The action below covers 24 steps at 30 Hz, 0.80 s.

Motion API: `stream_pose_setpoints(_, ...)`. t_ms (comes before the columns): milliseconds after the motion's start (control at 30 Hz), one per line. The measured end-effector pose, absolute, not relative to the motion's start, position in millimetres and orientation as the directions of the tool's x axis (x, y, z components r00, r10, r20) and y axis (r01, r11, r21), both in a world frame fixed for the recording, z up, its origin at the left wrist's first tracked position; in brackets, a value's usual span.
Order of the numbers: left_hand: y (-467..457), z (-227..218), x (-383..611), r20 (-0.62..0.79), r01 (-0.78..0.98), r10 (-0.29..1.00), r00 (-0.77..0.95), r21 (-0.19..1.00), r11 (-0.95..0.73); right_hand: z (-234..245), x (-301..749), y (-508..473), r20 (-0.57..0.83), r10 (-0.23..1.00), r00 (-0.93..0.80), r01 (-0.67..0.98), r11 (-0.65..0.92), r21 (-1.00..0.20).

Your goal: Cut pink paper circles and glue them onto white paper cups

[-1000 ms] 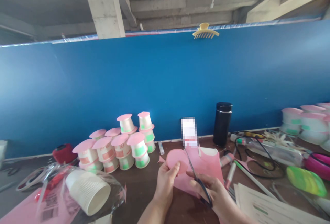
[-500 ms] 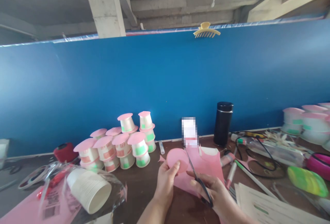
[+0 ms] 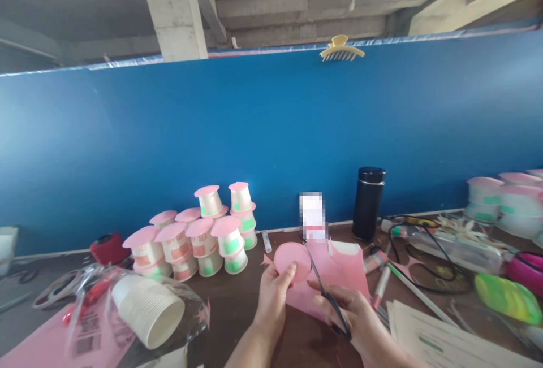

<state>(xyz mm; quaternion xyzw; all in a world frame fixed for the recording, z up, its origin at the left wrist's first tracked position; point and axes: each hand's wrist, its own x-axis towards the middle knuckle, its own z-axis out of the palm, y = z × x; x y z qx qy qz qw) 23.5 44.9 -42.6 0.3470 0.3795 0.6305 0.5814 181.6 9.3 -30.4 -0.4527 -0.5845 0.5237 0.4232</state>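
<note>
My left hand pinches a round pink paper disc by its lower edge, thumb on top. Black-handled scissors are gripped in my right hand, blades pointing up and away beside the disc's right edge. Whether the blades touch the disc I cannot tell. Under both hands lies a larger pink paper sheet with a curved cut-out at its top edge. To the left stand several stacked paper cups topped with pink discs, some with green or reddish patches.
A stack of white cups in clear plastic lies at the left front. A black flask stands by the blue partition. On the right are a clear bottle, markers, a black cable and printed papers.
The view has shifted very slightly. Both hands, the disc and the scissors keep almost the same positions.
</note>
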Motion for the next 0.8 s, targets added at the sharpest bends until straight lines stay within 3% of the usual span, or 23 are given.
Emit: stream_pose_setpoints(800,47.4,-49.0,21.5,0.037,-0.428,0.994,-0.105,0.9,-0.079,-35.0,181.5,10.3,0.042,0.969,-0.244,0.078,0.063,-0.995)
